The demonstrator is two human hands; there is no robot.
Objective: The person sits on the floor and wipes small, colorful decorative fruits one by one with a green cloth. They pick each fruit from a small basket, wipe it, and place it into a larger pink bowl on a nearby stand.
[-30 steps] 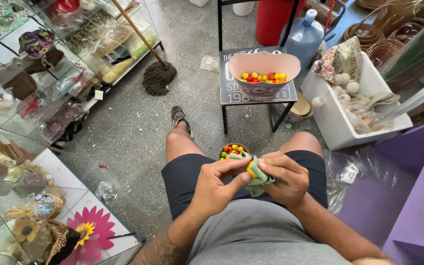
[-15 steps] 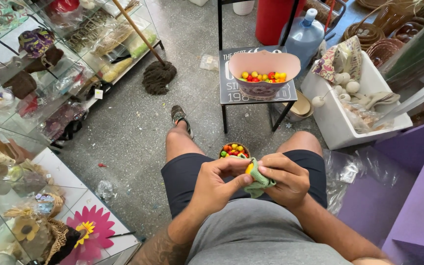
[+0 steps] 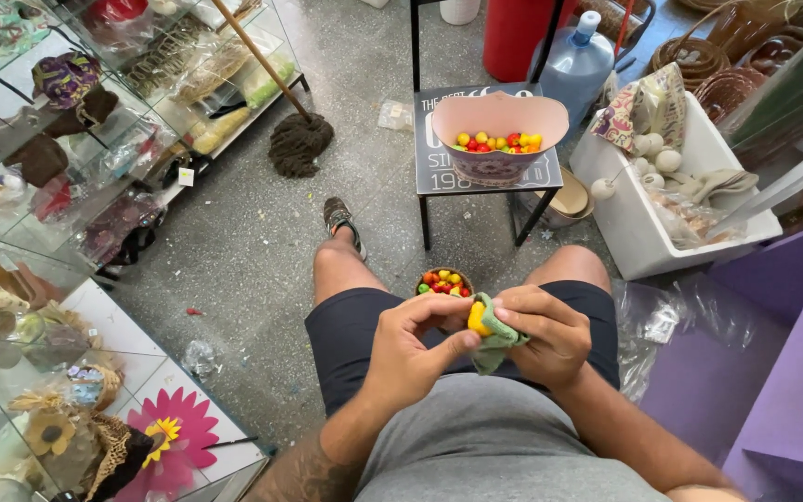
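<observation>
I sit with both hands together over my lap. My left hand [image 3: 415, 342] pinches a small yellow piece [image 3: 479, 319] with thumb and fingertips. My right hand [image 3: 543, 335] holds a green cloth [image 3: 494, 340] wrapped around that same yellow piece. Between my knees sits a small round bowl [image 3: 442, 283] of red, yellow and green beads. Further ahead, a pink bowl [image 3: 497, 125] with similar coloured beads rests on a small black stool [image 3: 439, 169].
A white bin [image 3: 648, 228] of cloth and white balls stands at right, beside a blue water jug [image 3: 574, 67]. Glass display shelves [image 3: 58, 158] line the left. A mop [image 3: 297, 139] lies on the grey floor. Purple furniture [image 3: 773, 390] is at lower right.
My hands stay in the same place over my lap; the fingers shift slightly around the yellow piece and green cloth.
</observation>
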